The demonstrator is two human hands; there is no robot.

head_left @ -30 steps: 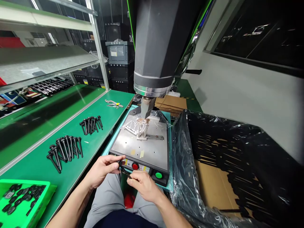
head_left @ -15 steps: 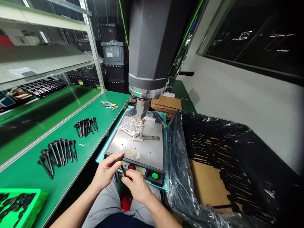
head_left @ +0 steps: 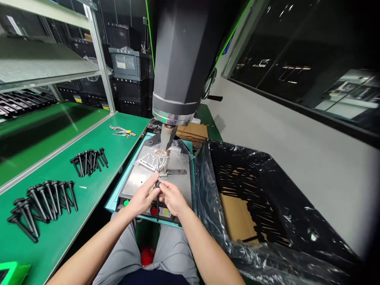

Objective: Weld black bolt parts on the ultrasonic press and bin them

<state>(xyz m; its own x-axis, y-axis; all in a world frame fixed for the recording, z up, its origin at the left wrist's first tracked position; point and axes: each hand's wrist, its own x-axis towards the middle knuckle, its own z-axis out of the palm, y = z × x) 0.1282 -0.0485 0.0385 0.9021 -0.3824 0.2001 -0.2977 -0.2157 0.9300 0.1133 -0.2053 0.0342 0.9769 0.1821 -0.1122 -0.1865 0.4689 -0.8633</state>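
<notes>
Between my hands, a black threaded bolt (head_left: 158,206) hangs head up, its shank pointing down over the machine base's front edge. My left hand (head_left: 141,198) pinches the bolt near its head with thumb and fingers. From the other side, my right hand (head_left: 174,198) also has its fingertips closed at the head. Just beyond my fingers, a metal fixture (head_left: 163,169) partly wrapped in clear plastic sits on the grey machine plate (head_left: 133,176). Directly above it hangs a metal horn (head_left: 166,136) from the large dark machine head (head_left: 178,75).
Left, a green bench (head_left: 97,190) carries two groups of black bolts (head_left: 49,198), pliers (head_left: 121,130) and a green bin (head_left: 18,273). Right stands a box lined with black plastic (head_left: 204,178), holding many black parts. Red (head_left: 154,210) and green buttons (head_left: 126,202) line the base's front.
Both hands have moved forward and up, closer to the fixture, with the bolt now more upright. My right hand has shifted from the bolt's lower end to its head. The view has turned right.
</notes>
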